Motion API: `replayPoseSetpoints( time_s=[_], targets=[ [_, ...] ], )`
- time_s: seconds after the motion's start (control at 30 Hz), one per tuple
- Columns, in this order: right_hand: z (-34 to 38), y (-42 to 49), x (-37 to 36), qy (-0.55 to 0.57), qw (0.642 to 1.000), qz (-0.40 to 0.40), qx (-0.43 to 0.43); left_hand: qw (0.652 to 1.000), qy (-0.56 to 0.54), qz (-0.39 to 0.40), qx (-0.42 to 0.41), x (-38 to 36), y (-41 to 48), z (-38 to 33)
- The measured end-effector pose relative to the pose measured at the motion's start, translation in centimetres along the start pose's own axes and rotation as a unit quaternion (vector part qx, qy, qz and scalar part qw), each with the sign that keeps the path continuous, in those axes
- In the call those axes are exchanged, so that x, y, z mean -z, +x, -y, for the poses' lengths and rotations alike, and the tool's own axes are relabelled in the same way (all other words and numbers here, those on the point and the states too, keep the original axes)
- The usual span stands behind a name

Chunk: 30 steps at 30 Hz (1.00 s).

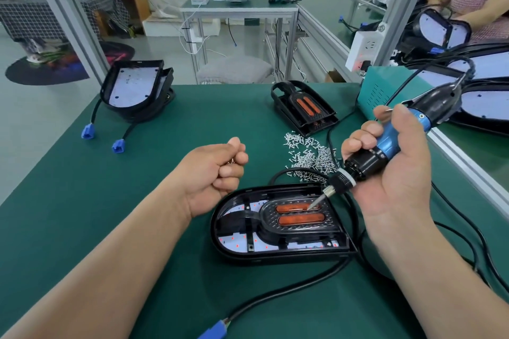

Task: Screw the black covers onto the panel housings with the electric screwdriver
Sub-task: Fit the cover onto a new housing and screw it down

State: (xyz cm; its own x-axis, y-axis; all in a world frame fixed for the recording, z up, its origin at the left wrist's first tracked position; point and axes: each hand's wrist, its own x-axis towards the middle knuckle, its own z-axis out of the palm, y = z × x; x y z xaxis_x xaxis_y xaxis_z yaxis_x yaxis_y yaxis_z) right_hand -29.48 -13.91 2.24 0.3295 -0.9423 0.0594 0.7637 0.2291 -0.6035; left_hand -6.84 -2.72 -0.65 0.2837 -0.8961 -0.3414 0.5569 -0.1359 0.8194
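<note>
Left hand (217, 170): was held over the mat (110, 215), curled round tiny screws (232, 163).
Right hand (396, 179): was wrapped round the screwdriver (388, 140), bit aimed down at the cover (271, 224).

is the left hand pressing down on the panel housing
No, the left hand is curled round what look like screws, clear of the panel housing.

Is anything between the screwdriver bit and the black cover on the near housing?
Nothing visible. The electric screwdriver in the right hand has its bit just over the black cover, by the upper orange strip. The left hand, gripping screws, sits left of the panel housing, clear.
</note>
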Motion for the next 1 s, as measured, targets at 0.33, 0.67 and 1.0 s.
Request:
replayPoseSetpoints(
  time_s=[0.33, 0.67, 1.0],
  targets=[
    [-0.2, 0.2, 0.1, 0.000, 1.000, -0.002, 0.005, 0.998, -0.063, 0.002, 0.016, 0.1, 0.1, -0.1],
    [-0.6, 1.2, -1.4, 0.009, 1.000, 0.013, 0.012, 0.998, -0.027, 0.061, -0.013, 0.4, 0.1, 0.0],
    [-2.0, 2.8, -6.1, 0.101, 0.994, 0.003, 0.049, 0.993, 0.021, 0.112, -0.035, 0.8, 0.0, 0.1]
  ],
)
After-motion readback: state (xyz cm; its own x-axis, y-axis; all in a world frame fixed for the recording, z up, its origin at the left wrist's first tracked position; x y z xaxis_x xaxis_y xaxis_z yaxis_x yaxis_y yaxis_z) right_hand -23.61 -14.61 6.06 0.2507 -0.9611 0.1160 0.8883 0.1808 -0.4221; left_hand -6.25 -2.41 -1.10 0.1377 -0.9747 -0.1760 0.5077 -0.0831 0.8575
